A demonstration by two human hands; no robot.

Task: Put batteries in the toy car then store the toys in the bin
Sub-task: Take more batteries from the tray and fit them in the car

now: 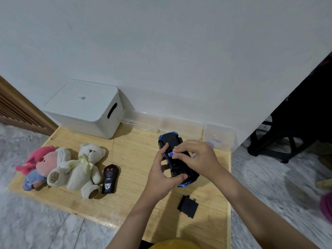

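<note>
Now our left hand (162,174) grips the upturned blue plastic toy car (177,159) (at one o'clock), while our right hand (195,156) pinches a small cylindrical battery (171,154) into it.

Two bare forearms come into the picture from the bottom edge; no sleeves cover them up to that edge; the left hand (162,174) and the right hand (196,156) wear no gloves; no ring, watch or bracelet shows on the parts of fingers and wrists that can be seen; the nails look short and plain; at the bottom edge, between the arms, a piece of yellow garment (175,244) shows.
</note>
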